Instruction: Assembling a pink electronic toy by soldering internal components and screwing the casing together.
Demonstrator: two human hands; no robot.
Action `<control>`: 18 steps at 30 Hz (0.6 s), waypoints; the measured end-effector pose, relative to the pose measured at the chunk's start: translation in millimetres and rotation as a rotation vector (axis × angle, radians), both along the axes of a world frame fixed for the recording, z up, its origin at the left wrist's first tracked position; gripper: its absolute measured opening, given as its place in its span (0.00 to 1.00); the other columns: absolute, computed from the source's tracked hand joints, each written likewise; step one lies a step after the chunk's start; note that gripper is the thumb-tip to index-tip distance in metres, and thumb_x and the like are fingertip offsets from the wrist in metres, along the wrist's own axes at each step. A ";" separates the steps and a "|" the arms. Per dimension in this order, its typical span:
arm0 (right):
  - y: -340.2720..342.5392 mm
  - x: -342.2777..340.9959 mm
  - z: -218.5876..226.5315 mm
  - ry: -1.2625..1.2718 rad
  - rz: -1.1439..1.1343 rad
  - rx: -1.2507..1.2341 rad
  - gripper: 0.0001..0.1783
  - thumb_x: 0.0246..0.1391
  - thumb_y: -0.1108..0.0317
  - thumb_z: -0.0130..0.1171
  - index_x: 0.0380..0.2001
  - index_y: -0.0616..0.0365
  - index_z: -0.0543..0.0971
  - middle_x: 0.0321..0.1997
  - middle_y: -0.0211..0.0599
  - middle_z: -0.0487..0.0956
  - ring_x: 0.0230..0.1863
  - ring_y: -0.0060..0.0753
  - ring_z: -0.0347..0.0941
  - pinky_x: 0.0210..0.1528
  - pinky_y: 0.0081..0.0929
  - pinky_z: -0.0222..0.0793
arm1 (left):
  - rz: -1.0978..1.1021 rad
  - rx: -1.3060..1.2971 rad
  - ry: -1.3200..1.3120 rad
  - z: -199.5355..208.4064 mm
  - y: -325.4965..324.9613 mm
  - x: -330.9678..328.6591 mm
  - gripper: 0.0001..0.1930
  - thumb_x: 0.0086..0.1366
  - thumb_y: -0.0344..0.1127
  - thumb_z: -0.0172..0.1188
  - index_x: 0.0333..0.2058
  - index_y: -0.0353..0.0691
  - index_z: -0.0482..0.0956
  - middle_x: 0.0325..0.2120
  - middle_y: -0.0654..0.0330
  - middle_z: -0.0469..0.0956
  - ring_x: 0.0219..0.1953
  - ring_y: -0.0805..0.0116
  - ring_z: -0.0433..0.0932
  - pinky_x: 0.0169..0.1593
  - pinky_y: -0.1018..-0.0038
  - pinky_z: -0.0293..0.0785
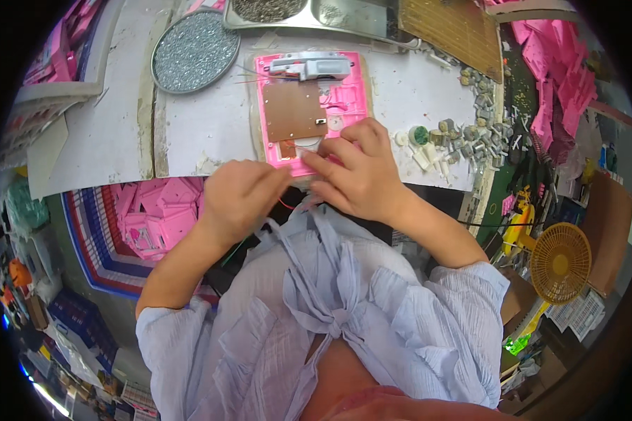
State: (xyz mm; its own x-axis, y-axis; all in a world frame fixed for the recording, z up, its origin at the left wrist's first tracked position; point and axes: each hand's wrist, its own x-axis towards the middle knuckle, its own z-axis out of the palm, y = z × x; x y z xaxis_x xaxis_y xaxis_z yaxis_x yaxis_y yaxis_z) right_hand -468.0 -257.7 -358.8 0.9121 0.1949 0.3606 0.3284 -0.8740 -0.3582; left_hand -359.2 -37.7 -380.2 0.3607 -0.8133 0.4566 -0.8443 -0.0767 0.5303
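Note:
A pink plastic housing [362, 70] lies open side up on the worktable, at its near edge. A brown circuit board [291, 112] covers much of its left side, and a grey-silver part [312, 67] lies across its far end. Thin wires run inside it. At the near left corner my left hand [242, 196] is closed in a pinch; a red wire [286, 204] shows just below its fingertips. My right hand [361, 172] is bent over the near right part of the housing, fingers curled and closed. What either hand pinches is too small or hidden.
A round tray of small metal pieces [195, 52] stands at the far left, near a metal tray [358, 19]. Small cylindrical parts [442, 140] lie scattered at right. A striped basket [95, 242] below the table's left holds pink pieces. A yellow fan [560, 263] stands at right.

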 end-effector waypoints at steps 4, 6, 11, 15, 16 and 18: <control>33.1 10.8 -6.3 0.032 -0.058 0.042 0.23 0.43 0.61 0.72 0.45 0.51 0.83 0.42 0.30 0.79 0.45 0.39 0.70 0.54 0.47 0.62 | 0.153 0.188 0.019 -5.1 22.6 -5.5 0.08 0.54 0.32 0.70 0.28 0.43 0.78 0.24 0.61 0.72 0.25 0.60 0.74 0.28 0.63 0.68; 38.3 10.6 -12.7 -0.007 -0.025 0.048 0.19 0.43 0.60 0.71 0.41 0.53 0.82 0.41 0.30 0.78 0.44 0.39 0.70 0.52 0.46 0.62 | 0.021 0.273 0.080 -9.0 25.4 -18.1 0.08 0.57 0.36 0.68 0.28 0.44 0.78 0.25 0.62 0.71 0.26 0.61 0.74 0.29 0.63 0.69; 44.7 12.5 -11.5 0.054 -0.035 0.074 0.16 0.42 0.62 0.70 0.36 0.52 0.80 0.41 0.31 0.78 0.43 0.39 0.70 0.51 0.45 0.61 | -0.140 0.426 0.148 -16.3 30.6 -29.4 0.09 0.56 0.39 0.68 0.32 0.43 0.79 0.29 0.58 0.75 0.32 0.59 0.78 0.35 0.64 0.72; 46.3 13.9 -18.5 0.023 -0.078 0.027 0.17 0.40 0.61 0.71 0.35 0.51 0.79 0.41 0.31 0.77 0.44 0.39 0.70 0.50 0.45 0.61 | -0.211 0.473 0.343 26.5 28.4 10.4 0.12 0.56 0.38 0.69 0.36 0.41 0.79 0.30 0.57 0.76 0.34 0.53 0.78 0.38 0.61 0.75; 46.7 12.4 -18.8 0.006 -0.093 0.012 0.17 0.40 0.61 0.71 0.35 0.51 0.79 0.41 0.31 0.77 0.44 0.40 0.70 0.50 0.45 0.61 | -0.179 0.432 0.408 30.7 25.2 16.0 0.13 0.56 0.38 0.69 0.37 0.41 0.78 0.30 0.56 0.76 0.34 0.52 0.78 0.39 0.60 0.75; 48.7 10.1 -20.4 0.038 -0.081 -0.024 0.19 0.40 0.62 0.70 0.38 0.51 0.80 0.42 0.31 0.77 0.45 0.40 0.71 0.51 0.45 0.61 | -0.098 0.258 0.406 16.4 14.5 16.7 0.12 0.57 0.35 0.69 0.39 0.40 0.79 0.31 0.55 0.76 0.34 0.48 0.77 0.37 0.59 0.74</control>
State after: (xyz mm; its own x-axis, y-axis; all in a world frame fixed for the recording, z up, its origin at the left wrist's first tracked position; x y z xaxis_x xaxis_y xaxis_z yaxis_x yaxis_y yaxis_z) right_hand -457.9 -209.0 -379.2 0.9381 0.1285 0.3216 0.2432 -0.9056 -0.3474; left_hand -342.5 -23.2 -363.8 0.3835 -0.9206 0.0740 -0.5832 -0.1793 0.7923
